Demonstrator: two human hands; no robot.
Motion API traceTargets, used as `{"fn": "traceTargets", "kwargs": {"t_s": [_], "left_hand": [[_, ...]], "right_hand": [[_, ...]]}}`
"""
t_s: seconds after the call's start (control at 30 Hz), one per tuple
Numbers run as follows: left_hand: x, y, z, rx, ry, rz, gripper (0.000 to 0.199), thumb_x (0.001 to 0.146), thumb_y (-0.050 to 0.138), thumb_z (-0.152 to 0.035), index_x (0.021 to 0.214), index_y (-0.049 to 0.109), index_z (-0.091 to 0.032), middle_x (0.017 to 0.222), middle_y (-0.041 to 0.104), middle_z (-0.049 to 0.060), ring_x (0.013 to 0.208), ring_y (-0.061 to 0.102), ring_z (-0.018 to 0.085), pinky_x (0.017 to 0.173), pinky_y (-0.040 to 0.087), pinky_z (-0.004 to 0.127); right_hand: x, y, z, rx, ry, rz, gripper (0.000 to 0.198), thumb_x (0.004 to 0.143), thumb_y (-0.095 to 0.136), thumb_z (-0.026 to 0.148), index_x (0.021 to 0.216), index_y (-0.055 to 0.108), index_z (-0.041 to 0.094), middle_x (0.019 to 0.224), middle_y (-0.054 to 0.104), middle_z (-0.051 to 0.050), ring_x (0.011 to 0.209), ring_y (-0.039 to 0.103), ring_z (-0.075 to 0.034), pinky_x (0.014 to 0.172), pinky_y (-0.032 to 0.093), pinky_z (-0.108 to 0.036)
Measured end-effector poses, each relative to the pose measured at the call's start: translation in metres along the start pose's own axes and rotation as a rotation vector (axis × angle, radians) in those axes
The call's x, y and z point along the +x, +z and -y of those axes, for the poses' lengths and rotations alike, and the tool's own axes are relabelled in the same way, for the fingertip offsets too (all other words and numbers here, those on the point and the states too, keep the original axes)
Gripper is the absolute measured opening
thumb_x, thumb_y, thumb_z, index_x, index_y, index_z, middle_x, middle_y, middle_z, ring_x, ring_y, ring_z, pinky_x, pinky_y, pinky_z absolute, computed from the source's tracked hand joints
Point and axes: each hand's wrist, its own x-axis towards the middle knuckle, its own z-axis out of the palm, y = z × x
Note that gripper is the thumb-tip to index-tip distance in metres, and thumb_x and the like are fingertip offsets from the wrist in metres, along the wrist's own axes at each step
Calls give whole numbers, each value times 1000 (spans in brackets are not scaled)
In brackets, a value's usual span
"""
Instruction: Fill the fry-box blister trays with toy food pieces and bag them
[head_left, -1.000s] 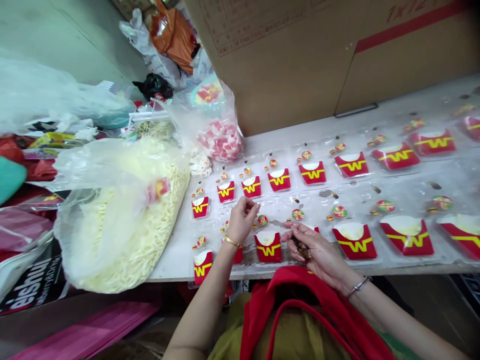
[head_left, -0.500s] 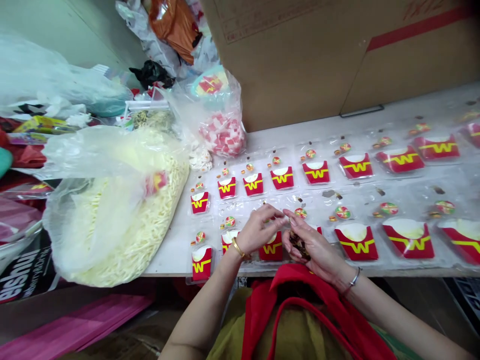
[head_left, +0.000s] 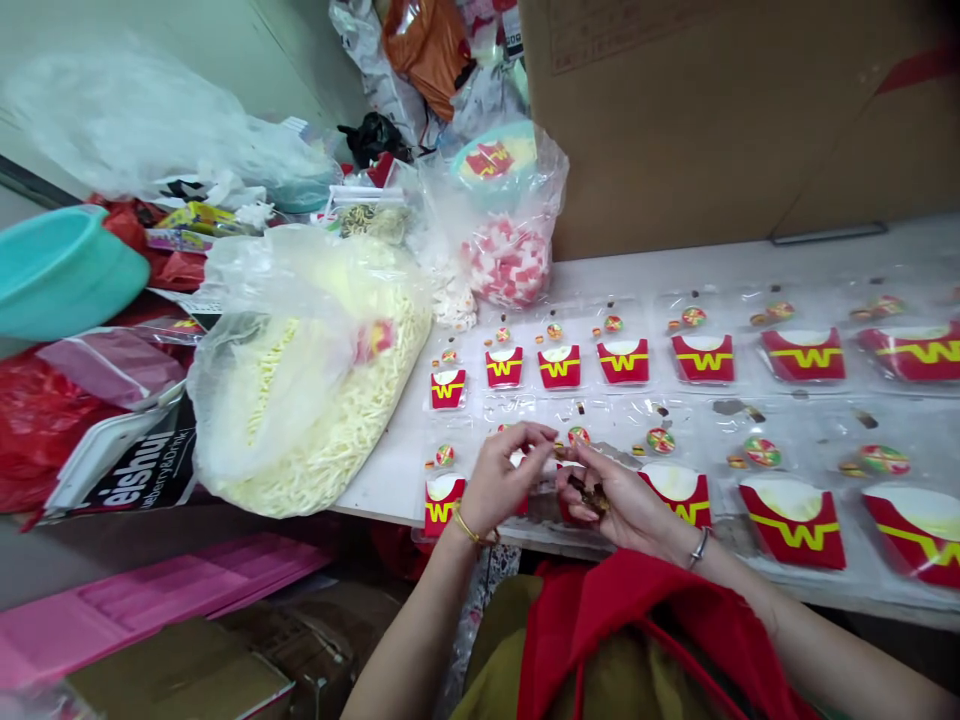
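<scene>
Right hand (head_left: 626, 497) cups small, dark-brown, glossy pieces (head_left: 588, 492) in curled fingers — apparently light, stiff; best pinched by edges. Left hand (head_left: 504, 480): fingers narrow — grip cannot be told.

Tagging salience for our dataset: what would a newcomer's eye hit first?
First, two rows of red W-marked cartons along the white table. Next, the big clear bag of pale strips left of them. Then, near the table's front edge, the right hand holding small dark pieces, the left hand beside it.
</scene>
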Motion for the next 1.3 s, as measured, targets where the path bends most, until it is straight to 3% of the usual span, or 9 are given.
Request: {"fn": "traceTargets", "kwargs": {"t_s": [0.17, 0.4, 0.53, 0.7, 0.77, 1.0, 1.13, 1.23, 1.3], "left_hand": [[33, -34, 44, 151, -94, -226, 20, 89, 49, -34, 77, 48, -18, 67, 57, -1, 59, 55, 12, 56, 42, 24], [67, -24, 77, 793, -56, -230, 18, 87, 54, -34, 77, 51, -19, 69, 55, 0, 62, 51, 15, 57, 33, 26], [54, -19, 50, 703, 82, -203, 22, 91, 49, -38, 88, 56, -17, 81, 59, 4, 71, 54, 15, 66, 39, 27], [6, -3, -10, 459, 338, 216, 19, 90, 51, -32, 104, 59, -21, 94, 62, 6, 90, 56, 18, 81, 42, 31], [-9, 9, -20, 480, 348, 257, 19, 89, 54, -30, 104, 59, -22, 101, 62, 7, 98, 55, 21, 83, 41, 34], [-33, 13, -7, 377, 263, 115, 11, 90, 50, -24, 94, 59, -18, 96, 65, 8, 97, 57, 20, 87, 43, 34], [-32, -31, 9, 274, 102, -109, 13, 90, 52, -28, 90, 62, -19, 86, 65, 4, 79, 58, 15, 76, 45, 28], [-24, -70, 43, 374, -17, -414, 13, 87, 53, -26, 83, 61, -17, 80, 64, 2, 73, 56, 14, 71, 45, 25], [-19, -90, 70, 484, -62, -500, 12, 86, 53, -23, 80, 61, -17, 78, 63, 2, 72, 55, 13, 70, 44, 25]], "right_hand": [[3, -3, 3, 179, 57, -42, 20, 87, 56, 26, 78, 63, 9, 72, 60, -10, 57, 52, -10, 41, 35, -15], [1, -2, 6, 209, 16, -83, 20, 91, 54, 27, 90, 65, 10, 88, 66, -14, 82, 66, -19, 65, 55, -25], [1, -2, 11, 253, -40, -73, 19, 89, 57, 25, 90, 66, 9, 93, 67, -16, 92, 65, -23, 76, 56, -31], [4, 0, 15, 293, -78, -107, 22, 93, 49, 23, 92, 66, 10, 84, 68, -9, 74, 66, -16, 63, 56, -25], [5, 3, 15, 284, -68, -101, 26, 95, 45, 24, 94, 67, 9, 83, 68, -9, 70, 65, -15, 59, 55, -22], [7, 7, -1, 258, -74, -115, 19, 92, 50, 15, 93, 68, 10, 89, 69, -9, 80, 65, -16, 66, 57, -23], [5, 8, -12, 214, 6, -117, 16, 89, 53, 14, 87, 68, 8, 86, 67, -11, 79, 65, -18, 68, 58, -27], [0, 8, -16, 141, 70, -107, 15, 89, 54, 15, 91, 67, 8, 85, 66, -13, 74, 65, -17, 58, 56, -22], [-2, 8, -16, 92, 65, -103, 15, 89, 54, 13, 96, 66, 8, 85, 66, -13, 70, 65, -15, 52, 53, -18]]}}
